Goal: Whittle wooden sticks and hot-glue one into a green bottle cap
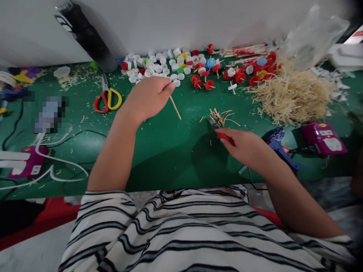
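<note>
My left hand (149, 96) hovers over the green table (159, 151) and pinches a thin wooden stick (175, 108) that slants down to the right. Just behind it lies a spread of white and coloured bottle caps (159, 66). My right hand (244, 145) grips red-handled cutters (219, 131), whose dark jaws point left toward a small heap of stick offcuts (222, 116). Red caps with sticks through them (202, 81) lie beyond.
Red and yellow scissors (107, 99) lie at the left. A big pile of wood shavings (292, 96) sits at the right, with a blue glue gun (279, 145) and a purple power strip (323, 138) near it. A second power strip (27, 166) and white cables lie far left. A black cylinder (85, 36) stands at the back.
</note>
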{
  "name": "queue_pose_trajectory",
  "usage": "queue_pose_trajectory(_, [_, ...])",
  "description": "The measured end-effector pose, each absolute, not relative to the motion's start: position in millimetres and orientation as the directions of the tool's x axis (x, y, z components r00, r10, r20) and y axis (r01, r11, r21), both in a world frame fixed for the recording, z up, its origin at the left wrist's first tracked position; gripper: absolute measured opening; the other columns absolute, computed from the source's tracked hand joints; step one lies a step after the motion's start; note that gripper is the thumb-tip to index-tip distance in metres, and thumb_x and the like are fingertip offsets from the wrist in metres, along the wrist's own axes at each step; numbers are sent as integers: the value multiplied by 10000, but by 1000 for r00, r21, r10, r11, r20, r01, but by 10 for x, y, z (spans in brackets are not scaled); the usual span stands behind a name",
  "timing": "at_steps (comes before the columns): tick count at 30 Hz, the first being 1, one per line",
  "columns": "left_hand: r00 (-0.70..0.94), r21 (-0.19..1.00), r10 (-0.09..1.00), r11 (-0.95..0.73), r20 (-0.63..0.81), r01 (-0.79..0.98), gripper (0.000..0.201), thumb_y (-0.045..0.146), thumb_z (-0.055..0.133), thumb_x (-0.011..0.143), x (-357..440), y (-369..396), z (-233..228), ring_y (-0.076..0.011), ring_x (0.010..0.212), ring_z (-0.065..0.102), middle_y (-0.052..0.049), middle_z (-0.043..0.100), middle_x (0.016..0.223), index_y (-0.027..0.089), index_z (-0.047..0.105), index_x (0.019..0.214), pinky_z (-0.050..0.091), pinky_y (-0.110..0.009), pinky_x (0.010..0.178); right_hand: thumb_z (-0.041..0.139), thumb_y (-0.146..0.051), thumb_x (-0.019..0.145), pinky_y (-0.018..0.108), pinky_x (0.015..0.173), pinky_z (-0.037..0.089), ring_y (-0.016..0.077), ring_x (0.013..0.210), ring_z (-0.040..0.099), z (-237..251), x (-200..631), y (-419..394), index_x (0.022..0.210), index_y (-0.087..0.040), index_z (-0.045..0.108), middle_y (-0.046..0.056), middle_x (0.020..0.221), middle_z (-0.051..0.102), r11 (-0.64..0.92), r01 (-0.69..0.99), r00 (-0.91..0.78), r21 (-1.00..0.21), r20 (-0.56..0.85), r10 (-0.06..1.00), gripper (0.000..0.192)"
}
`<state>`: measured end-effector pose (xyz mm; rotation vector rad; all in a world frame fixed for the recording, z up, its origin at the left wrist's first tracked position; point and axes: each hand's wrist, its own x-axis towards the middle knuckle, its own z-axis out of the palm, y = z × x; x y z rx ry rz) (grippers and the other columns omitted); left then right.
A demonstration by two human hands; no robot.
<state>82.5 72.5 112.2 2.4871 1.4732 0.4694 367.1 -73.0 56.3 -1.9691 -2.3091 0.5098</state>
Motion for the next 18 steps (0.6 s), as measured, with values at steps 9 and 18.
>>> queue_pose_trajectory(9, [466, 280, 883, -461, 54, 842, 381, 395, 446, 1065, 1071, 684, 921, -172, 577, 395, -20, 473, 640, 236, 378, 726, 274, -368, 616, 469, -256, 1072, 402, 983, 606, 287, 1203, 769, 541, 3527, -678, 1492, -199, 672, 88, 1421, 765, 255, 887, -316, -386, -104, 943, 470])
queue_pose_trajectory(18, [463, 237, 882, -469, 85, 851, 231, 395, 409, 1091, 1211, 674, 731, -214, 657, 578, -15, 529, 667, 244, 554, 994, 369, -334, 649, 431, -265, 1076, 459, 946, 617, 337, 1175, 778, 505, 3765, -561, 1515, -187, 667, 120, 1386, 779, 198, 953, -240, -231, -171, 956, 504])
